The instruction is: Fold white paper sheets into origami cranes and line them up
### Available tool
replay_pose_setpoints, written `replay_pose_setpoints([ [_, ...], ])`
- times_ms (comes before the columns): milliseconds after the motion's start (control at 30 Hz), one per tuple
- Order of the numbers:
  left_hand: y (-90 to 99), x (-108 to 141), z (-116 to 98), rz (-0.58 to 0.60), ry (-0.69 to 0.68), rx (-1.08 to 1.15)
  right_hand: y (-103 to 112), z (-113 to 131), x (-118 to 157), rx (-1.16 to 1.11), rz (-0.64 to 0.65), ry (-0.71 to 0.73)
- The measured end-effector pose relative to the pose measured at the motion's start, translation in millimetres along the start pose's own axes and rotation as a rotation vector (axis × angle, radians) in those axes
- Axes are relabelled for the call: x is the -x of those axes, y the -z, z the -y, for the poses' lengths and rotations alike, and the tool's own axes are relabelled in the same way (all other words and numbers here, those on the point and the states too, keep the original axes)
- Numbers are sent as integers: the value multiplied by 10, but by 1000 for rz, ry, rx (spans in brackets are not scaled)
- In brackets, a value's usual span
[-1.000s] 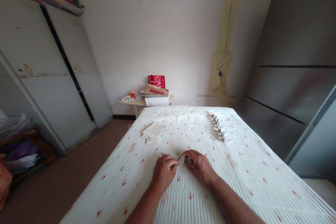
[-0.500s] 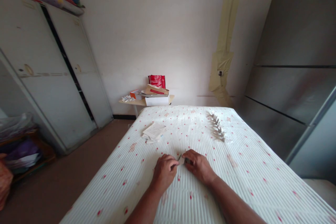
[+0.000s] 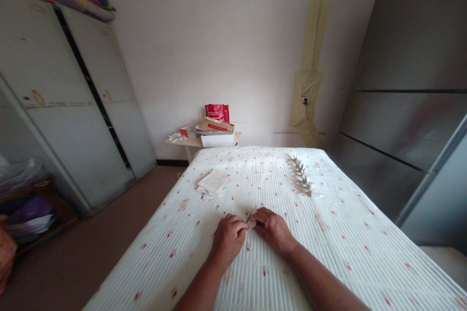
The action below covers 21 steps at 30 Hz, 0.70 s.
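Note:
Between my two hands is a small folded piece of paper (image 3: 251,224), mostly covered by fingers. My left hand (image 3: 230,234) pinches its left side with thumb and forefinger. On the other side, my right hand (image 3: 273,227) has its fingers curled round the paper. Beyond the left hand lies a loose stack of printed paper sheets (image 3: 213,182). Farther off to the right stands a row of several folded paper cranes (image 3: 301,175), their pointed tips upward.
A padded white cover with red spots (image 3: 262,272) lies under everything. Behind its far edge, a small table (image 3: 195,142) bears a white box (image 3: 218,141), a red bag (image 3: 217,112) and small white pieces. Grey cabinets (image 3: 91,107) stand left, a large grey unit (image 3: 397,116) right.
My right hand has shifted very slightly left, closer to my left hand, and its fingers have closed a little over the paper. My left hand is almost still.

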<state>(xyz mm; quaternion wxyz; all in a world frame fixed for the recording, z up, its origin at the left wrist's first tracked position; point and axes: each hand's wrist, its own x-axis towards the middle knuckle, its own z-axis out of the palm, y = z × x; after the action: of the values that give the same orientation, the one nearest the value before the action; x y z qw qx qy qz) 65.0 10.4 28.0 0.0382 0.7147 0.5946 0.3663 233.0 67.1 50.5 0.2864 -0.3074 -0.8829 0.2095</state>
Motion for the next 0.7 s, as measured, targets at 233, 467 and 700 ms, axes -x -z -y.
replay_pose_setpoints([
  [233, 3, -2, 1, 0, -1, -2, -32, -39, -1, -6, -1, 9],
  [467, 14, 0, 3, 8, 18, 21, -21, -27, 0, 2, 3, -4],
  [700, 15, 1, -2, 9, 0, 26, -7, 3, -14, 3, 1, -7],
])
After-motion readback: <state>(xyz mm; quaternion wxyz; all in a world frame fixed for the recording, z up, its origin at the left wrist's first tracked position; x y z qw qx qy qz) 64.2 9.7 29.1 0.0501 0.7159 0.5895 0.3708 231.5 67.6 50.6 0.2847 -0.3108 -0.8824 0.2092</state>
